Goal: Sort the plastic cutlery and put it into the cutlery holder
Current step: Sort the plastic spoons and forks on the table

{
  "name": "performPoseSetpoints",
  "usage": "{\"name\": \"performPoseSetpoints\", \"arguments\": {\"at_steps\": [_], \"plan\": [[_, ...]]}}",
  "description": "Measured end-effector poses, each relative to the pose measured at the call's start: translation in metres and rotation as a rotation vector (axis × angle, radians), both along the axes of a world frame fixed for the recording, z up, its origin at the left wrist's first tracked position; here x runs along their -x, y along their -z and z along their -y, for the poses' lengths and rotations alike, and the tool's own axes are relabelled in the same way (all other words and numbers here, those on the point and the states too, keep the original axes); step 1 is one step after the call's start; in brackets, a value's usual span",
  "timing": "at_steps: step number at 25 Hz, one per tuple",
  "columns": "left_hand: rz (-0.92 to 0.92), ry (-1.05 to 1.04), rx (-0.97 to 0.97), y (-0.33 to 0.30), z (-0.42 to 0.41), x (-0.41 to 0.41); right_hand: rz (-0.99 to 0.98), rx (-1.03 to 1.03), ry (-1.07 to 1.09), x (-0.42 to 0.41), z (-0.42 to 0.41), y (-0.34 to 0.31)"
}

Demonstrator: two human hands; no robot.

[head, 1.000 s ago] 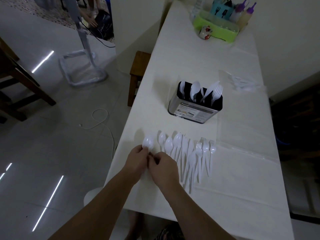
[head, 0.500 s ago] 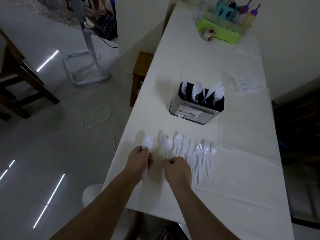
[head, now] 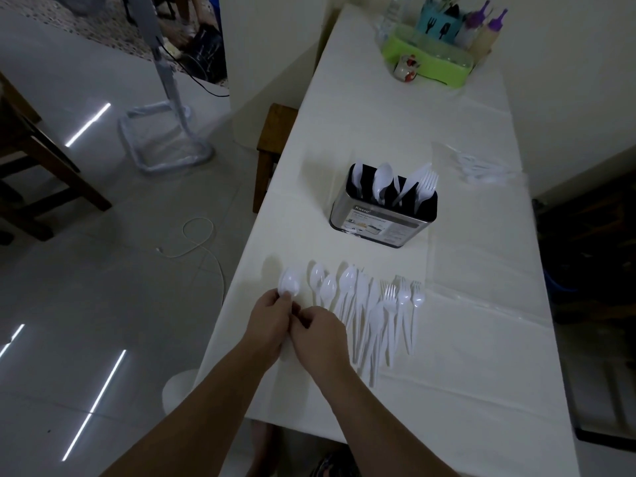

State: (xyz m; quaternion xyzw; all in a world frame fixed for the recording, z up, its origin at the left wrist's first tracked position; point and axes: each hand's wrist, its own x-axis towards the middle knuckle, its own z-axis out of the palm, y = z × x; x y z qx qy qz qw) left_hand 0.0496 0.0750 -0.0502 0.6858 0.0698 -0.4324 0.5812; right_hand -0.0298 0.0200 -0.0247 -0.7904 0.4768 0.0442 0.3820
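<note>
My left hand (head: 270, 321) grips a small stack of white plastic spoons (head: 290, 286) by their handles, bowls pointing away from me. My right hand (head: 318, 333) is pressed against the left, its fingers curled at those same handles. To the right, loose spoons (head: 327, 287), knives (head: 361, 301) and forks (head: 402, 297) lie in a row on the white table (head: 464, 339). Farther back stands the metal cutlery holder (head: 378, 225) with black inserts, holding several white spoons, a knife and forks.
A clear plastic bag (head: 478, 166) with more cutlery lies at the right back. A green tray (head: 430, 63) with bottles and a small mug sits at the far end. A wooden stool (head: 272, 146) stands left of the table, whose left edge is close to my hands.
My right hand went right to the loose spoons half a second ago and has come back to the left hand's bundle. The left hand stayed in place.
</note>
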Motion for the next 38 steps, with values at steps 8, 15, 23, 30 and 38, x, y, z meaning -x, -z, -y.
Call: {"name": "performPoseSetpoints", "arguments": {"at_steps": [8, 15, 23, 30, 38], "plan": [[-0.019, -0.070, -0.073, 0.001, -0.002, -0.005, -0.256, 0.247, 0.048, 0.014, 0.018, 0.025], [-0.032, -0.095, -0.063, -0.001, -0.002, -0.006, -0.220, 0.186, 0.114, 0.002, 0.025, 0.028], [-0.007, -0.097, -0.069, 0.002, 0.001, -0.009, -0.311, 0.243, -0.016, -0.010, 0.032, 0.028], [0.048, -0.093, -0.117, -0.003, 0.011, -0.007, -0.135, 0.103, -0.037, -0.017, 0.026, 0.006], [0.027, 0.008, -0.024, 0.001, 0.017, 0.000, -0.074, 0.057, -0.129, -0.007, 0.020, -0.001]]}}
